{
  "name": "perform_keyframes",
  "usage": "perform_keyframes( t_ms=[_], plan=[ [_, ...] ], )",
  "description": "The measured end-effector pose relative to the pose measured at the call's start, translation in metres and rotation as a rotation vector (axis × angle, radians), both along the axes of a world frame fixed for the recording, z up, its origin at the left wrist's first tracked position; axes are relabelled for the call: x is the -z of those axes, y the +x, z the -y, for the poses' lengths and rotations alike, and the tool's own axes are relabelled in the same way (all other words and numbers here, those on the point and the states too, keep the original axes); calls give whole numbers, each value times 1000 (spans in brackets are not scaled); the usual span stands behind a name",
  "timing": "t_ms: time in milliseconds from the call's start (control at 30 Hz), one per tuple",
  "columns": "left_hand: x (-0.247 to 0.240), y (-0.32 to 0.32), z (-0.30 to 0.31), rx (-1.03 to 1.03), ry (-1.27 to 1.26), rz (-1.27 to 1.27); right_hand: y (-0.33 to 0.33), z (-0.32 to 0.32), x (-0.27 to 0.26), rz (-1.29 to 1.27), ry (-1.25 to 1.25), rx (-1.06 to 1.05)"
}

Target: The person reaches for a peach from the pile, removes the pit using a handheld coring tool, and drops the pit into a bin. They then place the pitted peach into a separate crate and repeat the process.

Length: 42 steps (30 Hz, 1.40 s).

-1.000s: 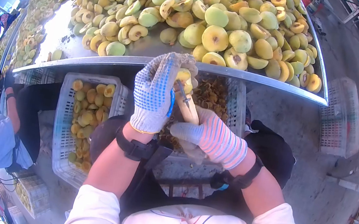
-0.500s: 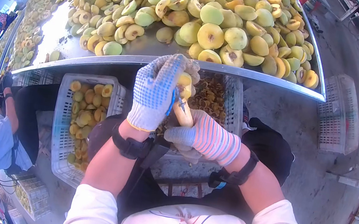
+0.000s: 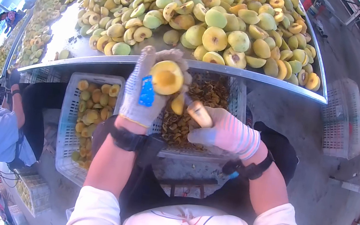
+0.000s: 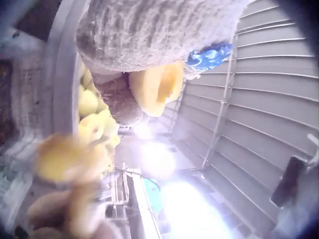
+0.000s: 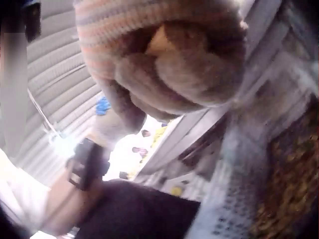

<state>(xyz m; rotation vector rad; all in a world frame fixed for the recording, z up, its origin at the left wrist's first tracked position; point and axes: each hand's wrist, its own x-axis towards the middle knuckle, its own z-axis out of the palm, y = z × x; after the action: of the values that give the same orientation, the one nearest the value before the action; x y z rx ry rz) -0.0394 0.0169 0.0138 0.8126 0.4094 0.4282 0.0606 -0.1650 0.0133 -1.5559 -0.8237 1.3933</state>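
In the head view my gloved left hand is turned palm up, just past the table's edge, and holds a yellow fruit half with its hollow cut face showing. The same half shows against the glove in the left wrist view. My right hand, in a striped glove, grips a wooden handle; its metal end is blurred. Between the hands is a smaller yellow piece; whether anything touches it is unclear. Curled fingers wrap the handle in the right wrist view.
Halved fruits are heaped on the metal table. Below stand a crate of fruit halves at left and a crate of brown scraps under the hands. A person sits at far left; another crate is at right.
My left hand has turned palm up, exposing the fruit half's cut face and the blue patch. My right hand with the tool has moved right, away from the fruit. A yellow piece now shows between them.
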Motion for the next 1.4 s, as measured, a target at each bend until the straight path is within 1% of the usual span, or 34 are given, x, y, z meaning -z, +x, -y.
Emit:
perform_keyframes(
  t_ms=[33,67,100,133,167,200,267,300,333,400,467,567,600,667,767,867,900,933,1000,1033,1133,1167,1200,1267,1367,1400],
  plan=[
    [-7,-12,-5,23,66,73,2,-1,9,295,-88,-80],
    [-15,-27,-6,-107,235,-15,5,0,14,593,-180,-151],
    [-16,-45,-18,-197,281,-64,5,8,12,568,-112,-110],
    [-21,-65,-36,-199,226,-85,4,18,11,542,-46,-68],
    [-26,-79,-44,-357,583,-318,5,26,10,516,21,-26],
    [-25,-91,-65,-425,997,-700,7,30,5,498,3,50],
    [-25,-79,-74,-459,1545,-1114,10,29,-8,459,-29,186],
    [-28,-59,-65,-324,1523,-999,10,28,-7,409,-26,257],
    [-29,-30,-51,-189,1492,-882,10,29,-5,417,26,300],
    [2,36,-37,-32,1582,-653,13,33,0,441,124,389],
    [10,91,2,99,1588,-833,18,36,3,441,141,449],
    [33,130,14,53,1718,-902,28,42,5,424,63,492],
    [26,129,9,102,1680,-853,30,43,7,429,59,503],
    [30,125,-4,180,1660,-755,32,43,9,437,60,510],
    [31,117,-11,264,1779,-585,28,34,5,461,71,526],
    [38,114,-9,171,1895,-583,22,26,14,439,164,544],
    [31,113,-8,174,1873,-657,21,25,14,420,150,550],
    [33,112,-13,121,1751,-666,21,25,14,400,136,556],
    [48,102,-48,30,1515,-686,21,23,12,397,125,590],
    [68,96,-79,10,1705,-655,21,22,10,415,128,611],
    [54,84,-88,155,1780,-683,18,13,10,457,130,614],
    [25,88,-59,142,1460,-812,17,11,12,481,140,603],
    [28,94,-43,170,1555,-828,17,8,13,507,148,593],
    [34,106,-20,232,1741,-846,15,6,12,461,139,591],
    [12,122,-5,319,1649,-1084,15,11,15,454,134,579],
    [14,126,-9,342,1648,-1035,16,12,16,460,137,571]
  ],
)
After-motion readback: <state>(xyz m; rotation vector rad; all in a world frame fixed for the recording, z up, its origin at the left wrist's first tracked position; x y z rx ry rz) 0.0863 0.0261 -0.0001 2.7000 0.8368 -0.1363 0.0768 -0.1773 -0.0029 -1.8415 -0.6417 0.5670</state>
